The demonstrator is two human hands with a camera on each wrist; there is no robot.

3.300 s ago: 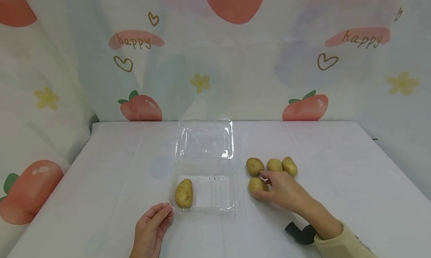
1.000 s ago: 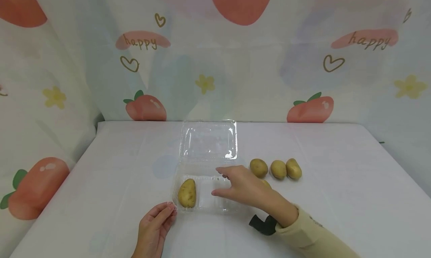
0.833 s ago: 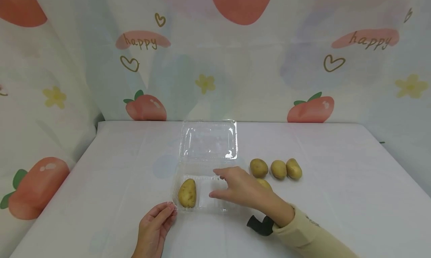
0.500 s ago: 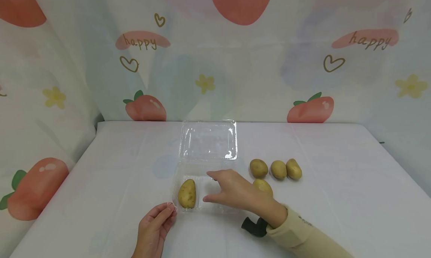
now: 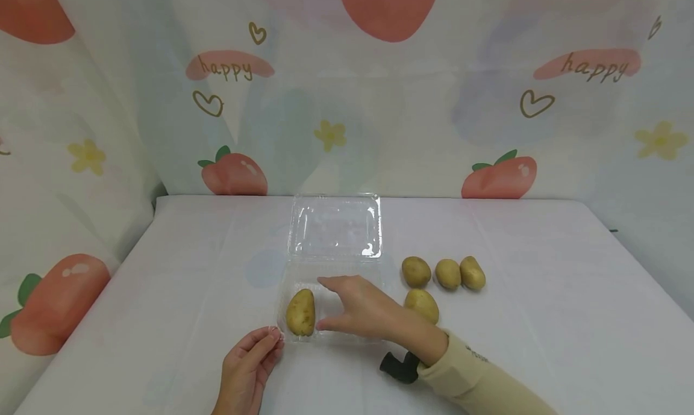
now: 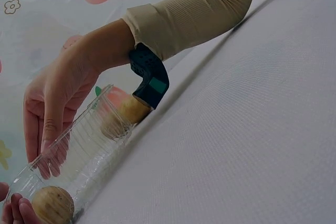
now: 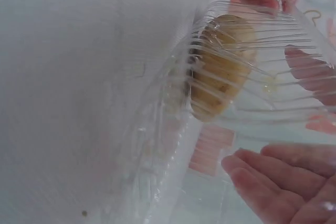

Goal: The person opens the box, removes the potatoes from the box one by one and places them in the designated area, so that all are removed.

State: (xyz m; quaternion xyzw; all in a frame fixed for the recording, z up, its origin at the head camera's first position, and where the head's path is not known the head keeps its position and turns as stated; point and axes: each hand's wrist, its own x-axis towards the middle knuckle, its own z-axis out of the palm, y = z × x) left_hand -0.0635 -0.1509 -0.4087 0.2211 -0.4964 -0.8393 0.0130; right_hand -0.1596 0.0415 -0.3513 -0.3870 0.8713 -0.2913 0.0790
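Observation:
A clear plastic clamshell container [image 5: 336, 228] lies with its lid raised at the back. One potato [image 5: 300, 312] sits in the left part of its base, also seen through the ribbed wall in the right wrist view. My left hand [image 5: 250, 362] pinches the front left corner of the base between thumb and fingers. Over the base, my right hand [image 5: 368, 309] holds nothing, its thumb and fingers spread apart just right of the potato. In the left wrist view, the right hand's fingers [image 6: 50, 156] point down into the container.
Right of the container several loose potatoes lie on the white tablecloth: a round potato [image 5: 416, 272], two touching potatoes, the outer potato [image 5: 473, 273] being longer, and a nearer potato [image 5: 422, 305] beside the right forearm. A dark wrist-worn device [image 5: 400, 367] hangs below the right sleeve.
My right hand has left the nearest loose potato and moved left over the container base, toward the potato inside. The left hand keeps its grip on the corner; the potatoes stay put.

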